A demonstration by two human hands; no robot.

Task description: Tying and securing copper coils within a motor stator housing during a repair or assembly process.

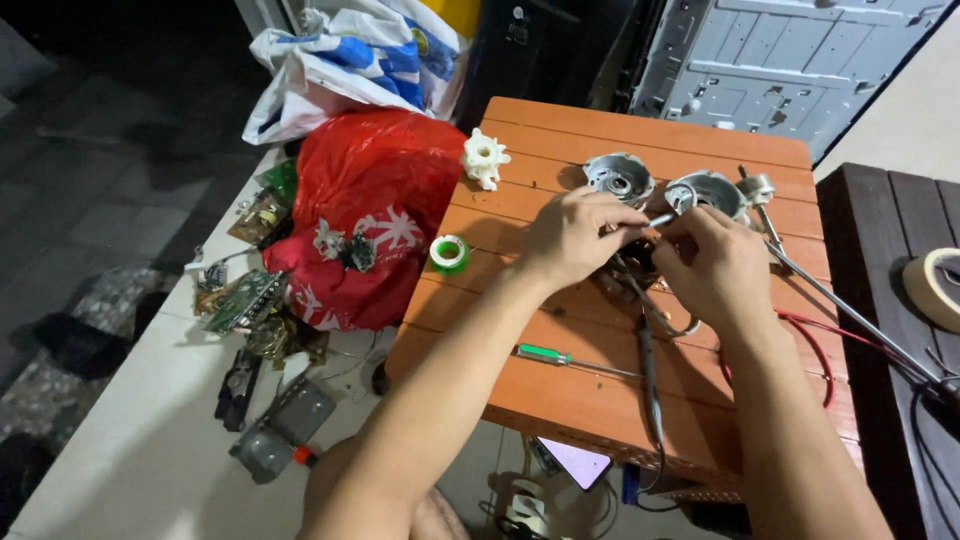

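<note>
Both hands work close together over a small dark motor part (638,262) with wires on an orange slatted table (560,390). My left hand (572,235) pinches the part and a thin wire from the left. My right hand (722,268) grips the same part from the right, fingers curled. Two grey metal motor housings (618,177) (712,190) lie just beyond the hands. A dark cable (650,370) trails from the part toward the table's near edge.
On the table lie a white plastic gear (485,158), a green tape roll (450,253), a green-handled screwdriver (560,358), a metal shaft (830,295) and red wire (812,345). To the left sit a red plastic bag (375,200), circuit boards (240,300) and scrap. A masking tape roll (935,287) rests at right.
</note>
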